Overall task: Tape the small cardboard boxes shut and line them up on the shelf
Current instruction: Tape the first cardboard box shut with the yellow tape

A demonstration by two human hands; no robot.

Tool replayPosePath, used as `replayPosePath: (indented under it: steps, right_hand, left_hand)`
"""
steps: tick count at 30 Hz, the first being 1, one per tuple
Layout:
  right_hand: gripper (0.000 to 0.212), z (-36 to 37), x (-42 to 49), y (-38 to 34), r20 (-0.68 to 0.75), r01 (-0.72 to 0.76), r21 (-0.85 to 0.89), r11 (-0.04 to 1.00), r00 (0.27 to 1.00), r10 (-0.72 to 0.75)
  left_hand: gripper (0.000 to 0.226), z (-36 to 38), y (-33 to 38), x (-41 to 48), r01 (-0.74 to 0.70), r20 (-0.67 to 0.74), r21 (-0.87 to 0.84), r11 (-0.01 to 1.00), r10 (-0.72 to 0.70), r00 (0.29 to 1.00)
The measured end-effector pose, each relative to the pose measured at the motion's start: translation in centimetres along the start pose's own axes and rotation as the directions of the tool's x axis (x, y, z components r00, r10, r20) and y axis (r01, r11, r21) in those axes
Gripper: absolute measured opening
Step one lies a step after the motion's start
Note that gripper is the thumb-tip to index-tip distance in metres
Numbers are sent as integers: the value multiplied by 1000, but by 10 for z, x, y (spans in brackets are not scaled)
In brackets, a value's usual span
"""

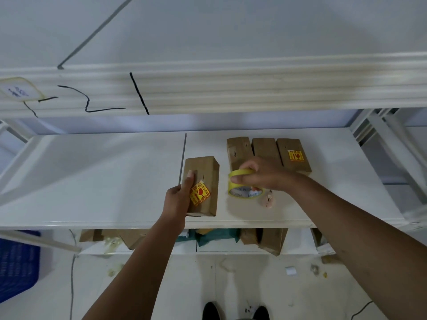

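While three boxes (264,148) lie in a row on the shelf (92,181), seemingly done, the left hand (176,199) grips a fourth box (206,174) near them and the right hand (263,175) grips the tape (238,189), so sealing and placing it likely remain.

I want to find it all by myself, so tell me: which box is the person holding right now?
Look at the wide white shelf in the middle. Three brown boxes lie side by side near its back, right of centre. The box you want sits alone to their left, nearer the front, gripped by the left hand, with a crooked yellow-and-red sticker on top.
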State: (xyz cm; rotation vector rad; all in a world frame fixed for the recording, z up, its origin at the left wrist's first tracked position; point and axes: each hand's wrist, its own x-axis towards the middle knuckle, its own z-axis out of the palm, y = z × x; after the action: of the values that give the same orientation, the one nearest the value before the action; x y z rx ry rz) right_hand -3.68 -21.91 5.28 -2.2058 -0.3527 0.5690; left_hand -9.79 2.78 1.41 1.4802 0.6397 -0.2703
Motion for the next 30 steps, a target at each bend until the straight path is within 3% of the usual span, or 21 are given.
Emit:
replayPosePath:
  steps: [3,9,16,18,21,25,30]
  right_hand:
    - [69,7,4,-2,3,-35,-19,999,999,35]
    - [44,6,8,-9,11,-98,-135,986,995,100]
    - [50,2,6,-24,13,-43,-25,999,999,43]
    - [60,-2,5,-29,22,-39,30,999,999,39]
    - [63,-3,5,-32,15,-29,82,996,999,28]
    - [55,3,6,-30,-32,-24,21,999,999,25]
    - [64,12,6,-38,-107,1,-93,996,994,-10]
  left_hand:
    - [52,-3,2,-3,-2,8,-31,1000,2,1000]
    - [46,0,4,-11,3,102,-153,988,13,995]
    - [61,3,5,-15,120,364,-304,945,-1,932]
    - [68,2,6,-15,119,412,-245,962,-7,911]
    - [58,3,13,-11,-110,340,-5,994,105,934]
    - [50,8,22,0,-226,159,-13,974,226,961]
    - [58,16,24,-10,-206,305,83,975,172,937]
